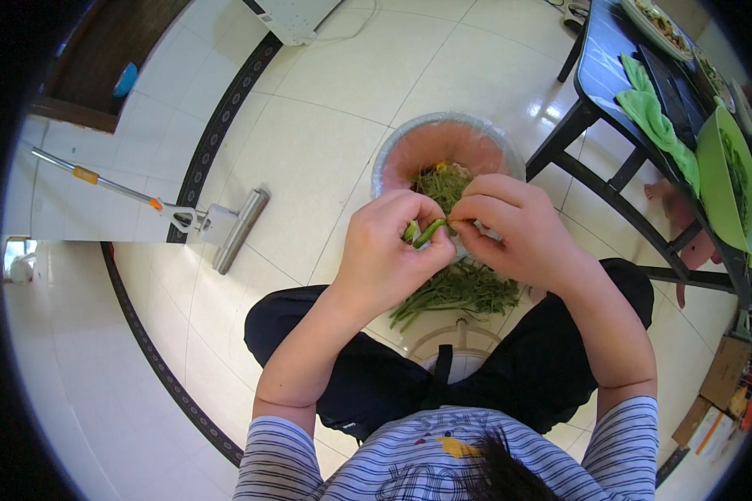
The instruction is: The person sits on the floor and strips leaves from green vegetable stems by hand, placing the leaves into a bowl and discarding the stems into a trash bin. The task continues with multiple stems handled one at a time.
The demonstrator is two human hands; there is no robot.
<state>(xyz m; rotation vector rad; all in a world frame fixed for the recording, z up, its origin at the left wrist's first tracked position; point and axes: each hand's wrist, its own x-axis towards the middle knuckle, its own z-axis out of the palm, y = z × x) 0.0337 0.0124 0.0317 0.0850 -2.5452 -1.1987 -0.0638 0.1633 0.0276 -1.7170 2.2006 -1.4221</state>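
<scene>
My left hand (388, 250) holds short pieces of a green vegetable stem (428, 233) between its thumb and curled fingers. Against the far end of one piece, the thumb and fingertips of my right hand (517, 228) are pinched together. Beneath both hands stands a round bin (385, 153) lined with a clear plastic bag, with feathery green trimmings (442, 181) inside. A loose heap of leafy green stems (460, 294) lies between the bin and my knees, partly hidden by my hands and wrists.
At right, a dark table (608, 59) bears a green cloth (648, 116), a light green basin (711, 163) of greens and plates of food (658, 28). A person's bare foot (655, 191) shows beneath it. A squeeze mop (241, 232) leans at left. Cardboard boxes (724, 372) sit lower right.
</scene>
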